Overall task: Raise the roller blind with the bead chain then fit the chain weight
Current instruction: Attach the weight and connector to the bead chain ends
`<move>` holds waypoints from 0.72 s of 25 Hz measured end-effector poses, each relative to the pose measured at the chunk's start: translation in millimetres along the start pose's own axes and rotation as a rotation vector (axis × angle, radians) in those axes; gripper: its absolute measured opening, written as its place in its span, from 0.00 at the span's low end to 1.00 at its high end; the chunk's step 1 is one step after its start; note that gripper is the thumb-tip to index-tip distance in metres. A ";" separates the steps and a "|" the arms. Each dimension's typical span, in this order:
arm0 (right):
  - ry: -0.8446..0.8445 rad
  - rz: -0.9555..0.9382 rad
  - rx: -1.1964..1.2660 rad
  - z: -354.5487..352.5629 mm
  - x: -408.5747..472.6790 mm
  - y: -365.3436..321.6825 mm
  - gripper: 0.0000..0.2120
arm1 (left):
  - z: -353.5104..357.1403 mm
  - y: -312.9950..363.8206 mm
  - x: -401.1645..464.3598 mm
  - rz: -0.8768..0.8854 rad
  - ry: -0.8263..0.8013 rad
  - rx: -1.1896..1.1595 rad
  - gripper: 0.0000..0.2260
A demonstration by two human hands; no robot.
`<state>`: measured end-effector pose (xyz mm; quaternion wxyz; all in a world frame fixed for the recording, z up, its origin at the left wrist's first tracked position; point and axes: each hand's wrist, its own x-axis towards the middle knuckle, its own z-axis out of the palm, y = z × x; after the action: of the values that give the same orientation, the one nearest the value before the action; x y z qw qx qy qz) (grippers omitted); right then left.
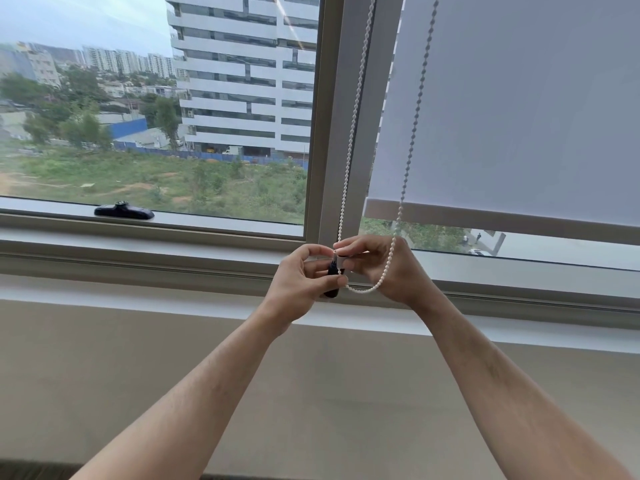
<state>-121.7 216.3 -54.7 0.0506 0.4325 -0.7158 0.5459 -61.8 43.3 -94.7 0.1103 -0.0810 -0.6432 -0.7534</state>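
Centre frame: left hand [304, 278] pinching weight [333, 275], right hand [381, 265] pinching chain [356, 98]. Risk: slipping beads, dropped weight.

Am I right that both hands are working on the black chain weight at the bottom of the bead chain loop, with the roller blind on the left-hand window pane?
Not quite: the head view shows the roller blind on the right-hand pane. The rest holds: the left hand and right hand work on the black chain weight at the bottom of the bead chain loop.
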 end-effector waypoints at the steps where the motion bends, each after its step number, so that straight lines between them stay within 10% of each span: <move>1: -0.018 0.002 0.020 -1.4 1.1 0.0 0.18 | -0.4 0.7 -0.1 -0.003 -0.003 0.003 0.18; 18: -0.179 0.011 0.032 -15.1 7.2 -5.0 0.08 | -3.1 2.2 -6.8 -0.047 -0.090 -0.069 0.24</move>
<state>-128.8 224.6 -41.1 -0.0236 0.4765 -0.7109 0.5167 -54.5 40.3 -94.9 0.0607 -0.1032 -0.6228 -0.7732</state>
